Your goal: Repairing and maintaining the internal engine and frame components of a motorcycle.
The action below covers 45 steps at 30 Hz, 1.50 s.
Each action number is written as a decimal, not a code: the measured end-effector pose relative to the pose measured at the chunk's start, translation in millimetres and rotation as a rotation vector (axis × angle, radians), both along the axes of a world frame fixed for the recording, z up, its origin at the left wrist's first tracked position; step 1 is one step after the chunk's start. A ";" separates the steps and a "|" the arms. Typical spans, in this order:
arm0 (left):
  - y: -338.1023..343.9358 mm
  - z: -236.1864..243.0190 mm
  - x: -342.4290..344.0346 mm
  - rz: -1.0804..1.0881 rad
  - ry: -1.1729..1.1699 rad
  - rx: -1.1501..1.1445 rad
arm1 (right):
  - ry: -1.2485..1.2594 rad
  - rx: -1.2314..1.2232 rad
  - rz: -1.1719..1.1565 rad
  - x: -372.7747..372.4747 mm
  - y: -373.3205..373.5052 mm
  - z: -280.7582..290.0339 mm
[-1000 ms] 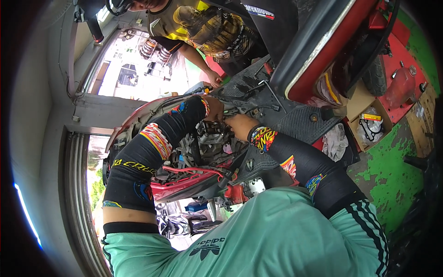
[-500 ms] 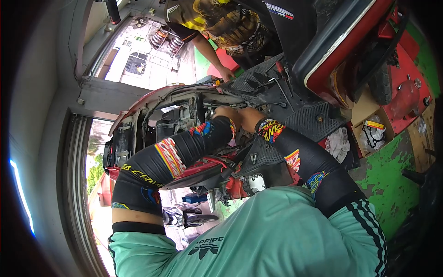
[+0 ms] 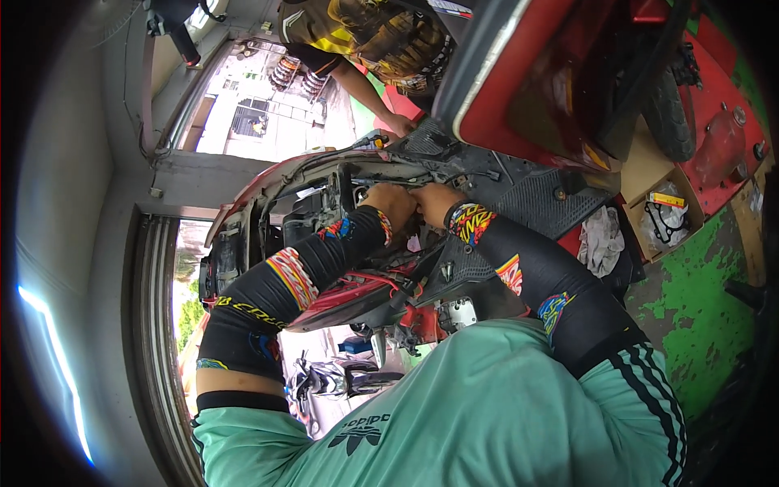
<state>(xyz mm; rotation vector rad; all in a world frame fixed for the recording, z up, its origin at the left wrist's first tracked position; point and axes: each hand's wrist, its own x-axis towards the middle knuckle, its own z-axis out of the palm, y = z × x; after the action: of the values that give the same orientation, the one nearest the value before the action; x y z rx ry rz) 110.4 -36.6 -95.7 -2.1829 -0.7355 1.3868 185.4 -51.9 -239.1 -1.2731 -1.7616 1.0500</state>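
My left hand (image 3: 389, 200) and my right hand (image 3: 436, 203) meet over the exposed frame and internals (image 3: 320, 207) of a red scooter, both in dark printed sleeves. Their fingers are curled close together; whatever they grip is hidden between them. Just right of them lies the black ridged footboard (image 3: 535, 199), with wiring and small loose parts on it. A red hose (image 3: 381, 282) runs below my hands along the red body panel (image 3: 341, 296).
Another person (image 3: 365, 40) stands across the scooter, a hand (image 3: 400, 123) beside the footboard. The red-trimmed upper body (image 3: 527, 89) overhangs at top right. Rightward are a cardboard box (image 3: 682, 235) with gaskets, a rag (image 3: 600, 239) and a red part (image 3: 722, 142). A wall (image 3: 73, 243) borders the left.
My left hand has moved right and down, closer to my right hand, which shifted slightly up. The red upper body now covers more of the footboard's tools as the view shifts.
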 end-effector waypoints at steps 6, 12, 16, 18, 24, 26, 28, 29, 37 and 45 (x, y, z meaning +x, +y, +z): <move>12.3 3.1 2.6 -0.108 0.075 -0.126 | 0.007 0.026 0.015 4.8 -5.6 1.0; 28.3 5.0 13.3 -0.072 0.170 -0.154 | 0.009 0.046 -0.052 -5.4 -1.3 -11.2; 39.2 2.2 19.7 -0.014 0.271 -0.180 | -0.047 0.054 -0.058 -12.6 5.3 -18.1; 43.2 1.5 19.8 0.000 0.278 -0.205 | -0.030 0.060 -0.050 -13.7 5.4 -19.0; 59.9 4.7 20.8 -0.052 0.243 -0.307 | -0.006 0.054 -0.044 -3.6 0.0 -11.0; 65.8 4.6 19.5 -0.057 0.243 -0.347 | -0.012 0.035 -0.011 0.3 -1.8 -7.3; 73.9 3.7 16.3 -0.050 0.259 -0.408 | -0.045 0.022 0.020 2.3 -2.3 -3.6; 78.1 2.2 13.3 -0.050 0.259 -0.411 | -0.045 0.020 0.020 2.7 -3.1 -2.8; 107.3 -15.2 -13.1 -0.321 0.217 -0.537 | 0.028 0.065 -0.064 -0.4 -2.4 -7.4; 115.8 -8.6 -7.2 -0.394 0.219 -0.629 | 0.045 0.146 -0.117 -11.3 1.7 -19.0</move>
<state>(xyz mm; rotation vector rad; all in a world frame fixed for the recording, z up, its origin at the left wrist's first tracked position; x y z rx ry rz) 103.2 79.2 -104.3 -2.3757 0.2480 1.7501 174.1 -50.2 -258.2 -1.2370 -1.6763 0.8614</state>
